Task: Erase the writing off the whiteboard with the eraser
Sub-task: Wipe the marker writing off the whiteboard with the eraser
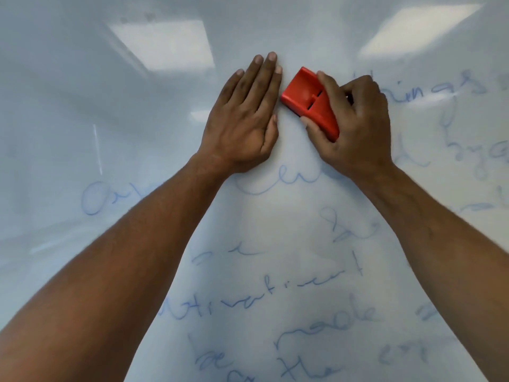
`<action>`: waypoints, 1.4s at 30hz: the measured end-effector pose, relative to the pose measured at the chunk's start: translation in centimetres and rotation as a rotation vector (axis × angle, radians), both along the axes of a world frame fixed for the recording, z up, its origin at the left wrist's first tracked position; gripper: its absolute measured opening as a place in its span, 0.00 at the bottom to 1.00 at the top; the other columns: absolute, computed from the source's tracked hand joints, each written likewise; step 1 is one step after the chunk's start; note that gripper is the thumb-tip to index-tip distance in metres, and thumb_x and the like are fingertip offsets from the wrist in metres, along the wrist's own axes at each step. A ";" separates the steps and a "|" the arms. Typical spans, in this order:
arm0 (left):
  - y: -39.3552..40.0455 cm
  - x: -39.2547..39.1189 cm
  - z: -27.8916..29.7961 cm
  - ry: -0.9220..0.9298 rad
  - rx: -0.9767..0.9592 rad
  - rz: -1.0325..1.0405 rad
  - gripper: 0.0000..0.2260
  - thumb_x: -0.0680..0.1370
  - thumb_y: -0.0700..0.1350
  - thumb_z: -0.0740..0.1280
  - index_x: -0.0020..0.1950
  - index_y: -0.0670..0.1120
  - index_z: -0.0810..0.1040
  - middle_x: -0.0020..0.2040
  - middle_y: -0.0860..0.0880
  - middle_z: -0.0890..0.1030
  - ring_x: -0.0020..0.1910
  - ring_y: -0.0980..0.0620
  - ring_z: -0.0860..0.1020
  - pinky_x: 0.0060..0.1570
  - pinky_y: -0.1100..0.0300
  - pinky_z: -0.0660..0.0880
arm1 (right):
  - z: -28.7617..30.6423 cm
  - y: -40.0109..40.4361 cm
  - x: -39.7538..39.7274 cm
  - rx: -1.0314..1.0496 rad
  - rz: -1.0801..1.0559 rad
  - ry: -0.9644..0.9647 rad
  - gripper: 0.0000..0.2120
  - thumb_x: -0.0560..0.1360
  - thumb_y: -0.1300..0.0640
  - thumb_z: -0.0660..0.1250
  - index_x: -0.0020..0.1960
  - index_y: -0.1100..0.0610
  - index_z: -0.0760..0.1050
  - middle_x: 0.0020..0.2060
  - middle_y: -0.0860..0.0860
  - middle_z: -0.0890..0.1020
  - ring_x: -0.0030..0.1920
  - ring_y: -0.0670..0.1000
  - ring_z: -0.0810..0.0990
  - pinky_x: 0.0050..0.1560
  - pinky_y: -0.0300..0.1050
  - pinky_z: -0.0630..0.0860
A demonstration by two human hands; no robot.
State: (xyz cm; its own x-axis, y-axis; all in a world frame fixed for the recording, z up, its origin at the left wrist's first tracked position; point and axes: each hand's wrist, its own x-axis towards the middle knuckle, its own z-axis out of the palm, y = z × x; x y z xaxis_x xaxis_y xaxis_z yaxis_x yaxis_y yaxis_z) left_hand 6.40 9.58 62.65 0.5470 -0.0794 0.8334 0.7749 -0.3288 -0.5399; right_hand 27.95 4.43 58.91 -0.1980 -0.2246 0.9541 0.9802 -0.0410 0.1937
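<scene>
The eraser was red and lay against the whiteboard near the upper middle of the view, turned at a slant so that its long side ran from upper left to lower right. The right hand held it: the thumb pressed the lower edge and the curled fingers closed over the upper right end, so the grip was closed around the eraser. A dark slot showed on its red back, between the thumb and the fingers.

Just beside the eraser, on its left, the left hand lay flat on the board with straight fingers held together and pointing up; it held nothing. The forefinger side of this hand was very near the eraser's left corner, but I could not tell if they touched.

The board around the two hands was white and without marks. Blue writing covered the lower part, between and below the forearms, and more blue words stood to the right of the right hand. The letters were blurred, so they were hard to read; one word low down was perhaps "made". Some faint loops were also at the left, beside the left forearm. Bright squares of the ceiling lights were mirrored in the upper part of the board.
</scene>
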 end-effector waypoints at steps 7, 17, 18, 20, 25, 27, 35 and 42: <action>0.1 0.5 0.0 0.010 -0.010 0.009 0.31 0.84 0.50 0.47 0.86 0.39 0.49 0.86 0.40 0.49 0.86 0.41 0.48 0.84 0.44 0.48 | 0.8 -1.5 4.1 0.066 0.087 0.238 0.32 0.81 0.40 0.68 0.76 0.61 0.73 0.56 0.65 0.78 0.54 0.63 0.78 0.56 0.54 0.76; -0.1 1.5 0.5 0.048 0.012 0.001 0.30 0.85 0.51 0.44 0.86 0.39 0.49 0.86 0.38 0.49 0.86 0.38 0.49 0.84 0.42 0.48 | 0.7 -1.1 3.9 0.065 0.082 0.157 0.31 0.81 0.42 0.70 0.75 0.62 0.74 0.53 0.65 0.78 0.51 0.63 0.79 0.53 0.55 0.77; -0.2 1.7 0.6 0.052 0.010 -0.003 0.30 0.85 0.51 0.44 0.86 0.39 0.49 0.86 0.38 0.49 0.85 0.38 0.48 0.84 0.42 0.48 | 0.5 -1.2 4.2 0.025 0.052 0.065 0.31 0.82 0.42 0.70 0.75 0.63 0.74 0.52 0.65 0.78 0.50 0.63 0.79 0.52 0.56 0.77; -0.3 2.2 0.6 0.056 0.006 -0.009 0.30 0.85 0.51 0.44 0.86 0.38 0.49 0.86 0.38 0.49 0.85 0.38 0.48 0.84 0.43 0.48 | 0.8 -1.9 5.5 -0.009 0.014 -0.016 0.31 0.82 0.42 0.69 0.75 0.63 0.74 0.51 0.65 0.78 0.49 0.64 0.78 0.51 0.56 0.77; -0.6 2.9 0.6 0.054 0.001 -0.023 0.31 0.85 0.50 0.44 0.86 0.38 0.49 0.86 0.38 0.49 0.85 0.38 0.49 0.84 0.44 0.48 | 1.2 -1.5 5.4 0.077 0.097 0.232 0.32 0.81 0.41 0.69 0.77 0.60 0.72 0.55 0.64 0.78 0.53 0.62 0.78 0.55 0.57 0.78; -0.6 3.1 0.7 0.061 0.001 -0.028 0.31 0.85 0.50 0.45 0.86 0.38 0.49 0.86 0.38 0.49 0.86 0.39 0.49 0.84 0.44 0.48 | 0.5 -1.6 5.8 -0.003 0.046 0.022 0.31 0.82 0.42 0.70 0.76 0.62 0.73 0.52 0.64 0.78 0.50 0.62 0.78 0.51 0.57 0.76; -1.0 4.0 0.5 0.055 -0.011 -0.030 0.31 0.85 0.51 0.44 0.86 0.38 0.48 0.86 0.38 0.48 0.86 0.39 0.48 0.84 0.44 0.48 | 0.4 -2.1 6.6 0.060 0.160 0.205 0.31 0.78 0.44 0.74 0.74 0.60 0.75 0.51 0.62 0.78 0.51 0.60 0.78 0.54 0.54 0.75; -1.2 5.3 0.5 0.079 -0.009 -0.044 0.31 0.88 0.55 0.41 0.86 0.38 0.48 0.86 0.38 0.48 0.86 0.40 0.48 0.85 0.46 0.47 | 0.3 -2.6 7.9 0.150 0.331 0.466 0.32 0.77 0.43 0.75 0.75 0.57 0.75 0.51 0.54 0.73 0.53 0.56 0.77 0.57 0.49 0.79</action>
